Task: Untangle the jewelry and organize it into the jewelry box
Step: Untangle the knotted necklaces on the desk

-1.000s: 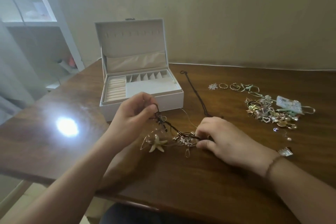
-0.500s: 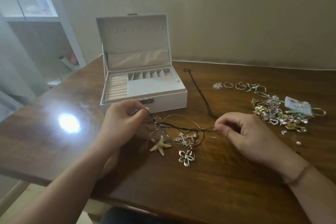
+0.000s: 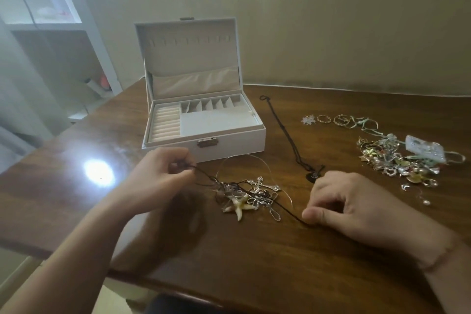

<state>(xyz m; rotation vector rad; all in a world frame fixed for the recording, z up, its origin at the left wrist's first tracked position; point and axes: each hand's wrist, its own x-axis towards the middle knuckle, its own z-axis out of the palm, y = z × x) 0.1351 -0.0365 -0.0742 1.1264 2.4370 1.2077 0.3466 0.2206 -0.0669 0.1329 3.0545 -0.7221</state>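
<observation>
Progress is judged slight: a dark cord (image 3: pixel 293 213) is pinched by left hand (image 3: pixel 163 181) and right hand (image 3: pixel 341 208) across the knotted necklaces (image 3: pixel 248 195) on the surface (image 3: pixel 254 257), while the open jewelry box (image 3: pixel 229 144) holds nothing.

A dark brown wooden desk (image 3: pixel 254 250) with a glossy top filled the lower part of the view, its rounded near edge curving across the bottom. A bright round glare of light (image 3: pixel 98 170) reflected off its left side. Behind the desk stood a plain beige wall (image 3: pixel 331 20), and a thin pale cable (image 3: pixel 356 90) ran along the line where the desk met it. To the left stood a white shelving unit (image 3: pixel 84 33) with open compartments; blurred items lay in them, among them something pinkish-orange (image 3: pixel 105 79) low down. Pale flooring (image 3: pixel 15 270) showed beneath the desk's left corner.
</observation>
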